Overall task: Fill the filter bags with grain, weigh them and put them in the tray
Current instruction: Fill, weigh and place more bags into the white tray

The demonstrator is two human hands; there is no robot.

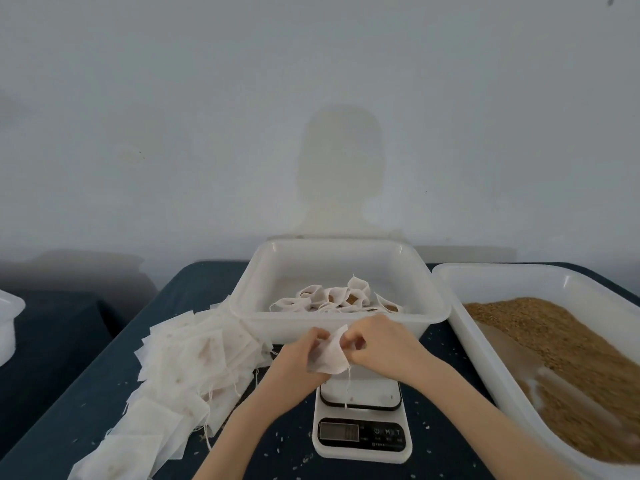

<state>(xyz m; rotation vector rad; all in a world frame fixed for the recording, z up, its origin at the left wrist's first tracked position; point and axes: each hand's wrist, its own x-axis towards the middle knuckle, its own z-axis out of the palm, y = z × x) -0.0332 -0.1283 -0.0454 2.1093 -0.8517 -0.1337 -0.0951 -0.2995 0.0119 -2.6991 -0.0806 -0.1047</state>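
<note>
Both my hands hold one white filter bag (329,355) above the white kitchen scale (362,424). My left hand (300,358) grips its left side and my right hand (375,342) pinches its top right edge. A drawstring hangs from the bag down over the scale's platform. Behind my hands stands a white tray (341,318) holding several filled bags (332,299). A heap of flat filter bags (173,372) spreads along the table on the left. A large white tub (485,282) on the right holds brown grain (568,358).
The table wears a dark blue cloth (194,289) scattered with stray grains. The corner of another white container (8,327) shows at the far left on a separate surface. A pale wall rises right behind the table.
</note>
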